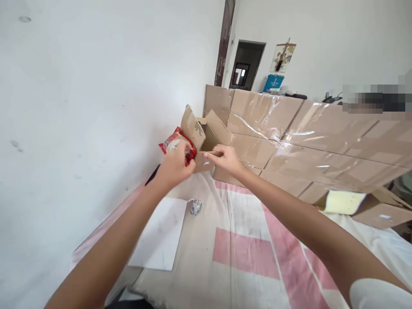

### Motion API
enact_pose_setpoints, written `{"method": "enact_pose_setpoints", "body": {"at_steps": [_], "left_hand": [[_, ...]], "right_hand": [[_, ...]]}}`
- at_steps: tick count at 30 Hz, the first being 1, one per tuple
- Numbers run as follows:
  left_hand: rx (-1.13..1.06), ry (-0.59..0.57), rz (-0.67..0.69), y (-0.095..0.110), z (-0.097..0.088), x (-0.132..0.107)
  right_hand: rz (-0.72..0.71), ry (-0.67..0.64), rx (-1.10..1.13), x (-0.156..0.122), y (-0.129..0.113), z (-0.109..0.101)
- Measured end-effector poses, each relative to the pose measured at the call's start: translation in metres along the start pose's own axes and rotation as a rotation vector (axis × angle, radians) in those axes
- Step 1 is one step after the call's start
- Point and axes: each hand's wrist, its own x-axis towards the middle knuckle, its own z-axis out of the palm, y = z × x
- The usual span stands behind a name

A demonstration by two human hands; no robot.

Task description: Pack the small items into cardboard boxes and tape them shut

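An open cardboard box (206, 163) stands at the far end of the cloth-covered surface, its flaps raised. My right hand (227, 159) is closed on the box's near flap, thumb on top. My left hand (177, 167) is at the box's left side, fingers closed on the right part of a red plastic packet (168, 143) with a pale, see-through middle. The packet is outside the box, against its left flap, and my left hand partly covers it. From this angle the inside of the box looks dark, and its bottom is hidden.
A wall of taped cardboard boxes (251, 143) runs behind and to the right. The white wall (96, 86) borders the left. A white sheet (164, 240) and a crumpled clear wrapper (195, 207) lie on the striped cloth (244, 249). Another open box (380, 212) holds a yellow-lined flap.
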Motion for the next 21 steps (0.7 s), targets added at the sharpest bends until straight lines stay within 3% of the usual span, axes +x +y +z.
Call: {"method": "enact_pose_setpoints", "body": {"at_steps": [4,7,10,13,16,21], "left_hand": [[-0.029,-0.169,0.093,0.085,0.022,-0.068],[-0.094,-0.283,0.178,0.145,0.055,-0.118],[-0.3,-0.362,0.173,0.189,0.089,-0.165],[-0.499,-0.41,0.192,0.214,0.114,-0.205],[-0.481,-0.5,0.28,0.224,0.128,-0.229],[-0.194,-0.497,0.557,0.224,0.143,-0.234]], "right_hand": [[-0.02,0.02,0.093,-0.073,0.009,-0.058],[-0.005,0.022,0.127,-0.134,0.022,-0.107],[0.063,-0.036,0.09,-0.2,0.034,-0.152],[0.206,-0.035,0.083,-0.264,0.045,-0.182],[0.299,-0.023,0.164,-0.312,0.055,-0.194],[0.307,-0.077,0.266,-0.336,0.065,-0.203]]}}
